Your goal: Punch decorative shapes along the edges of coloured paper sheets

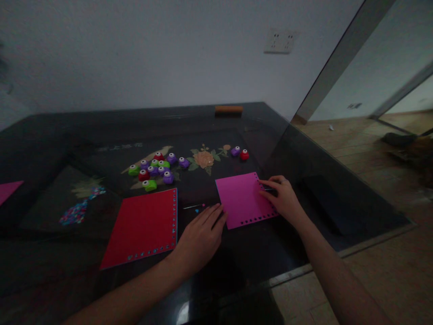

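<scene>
A pink sheet [238, 198] with small shapes punched along its right and lower edges lies on the dark glossy table [135, 131]. My left hand [203, 234] rests flat at the sheet's lower left edge, fingertips touching it. At its right edge is my right hand [282, 196], thumb and forefinger apart over the punched border; nothing shows clearly between them. Left of my left hand lies a red sheet [145, 225], punched along its right and lower edges. A tiny blue piece [197, 211] and a tiny pink piece [203, 205] lie between the sheets.
Several purple, green and red punches [154, 169] are grouped behind the red sheet. A purple punch [236, 151] and a red punch [244, 155] sit behind the pink sheet. Colourful confetti [75, 213] lies left. A brown roll [229, 109] is near the wall.
</scene>
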Demonstrator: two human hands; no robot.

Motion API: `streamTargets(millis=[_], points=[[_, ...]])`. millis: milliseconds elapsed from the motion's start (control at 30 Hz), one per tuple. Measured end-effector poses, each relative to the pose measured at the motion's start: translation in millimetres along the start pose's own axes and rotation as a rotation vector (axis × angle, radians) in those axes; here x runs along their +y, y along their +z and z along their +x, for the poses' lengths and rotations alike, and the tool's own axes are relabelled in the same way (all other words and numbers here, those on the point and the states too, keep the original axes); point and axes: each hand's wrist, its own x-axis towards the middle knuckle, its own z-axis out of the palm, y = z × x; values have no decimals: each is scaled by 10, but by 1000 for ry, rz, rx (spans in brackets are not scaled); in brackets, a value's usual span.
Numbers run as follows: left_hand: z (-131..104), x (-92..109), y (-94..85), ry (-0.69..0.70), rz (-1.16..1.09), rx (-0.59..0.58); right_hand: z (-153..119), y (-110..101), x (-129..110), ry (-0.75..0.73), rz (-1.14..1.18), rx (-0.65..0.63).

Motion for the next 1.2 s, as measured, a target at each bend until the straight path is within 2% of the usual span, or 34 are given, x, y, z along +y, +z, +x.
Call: streamTargets(millis=[500, 667, 933, 1200], points=[[-5, -4, 5, 7, -4, 16, 0, 4, -8, -30, -13, 5], [3, 3, -25, 8, -5, -20, -1, -5, 5, -38, -7, 3], [-3, 4, -7, 13, -5, -54, -22, -49, 19, 56, 17, -36], [-3, 10, -3, 0, -12, -67, -16, -84, -7, 91, 29, -44]])
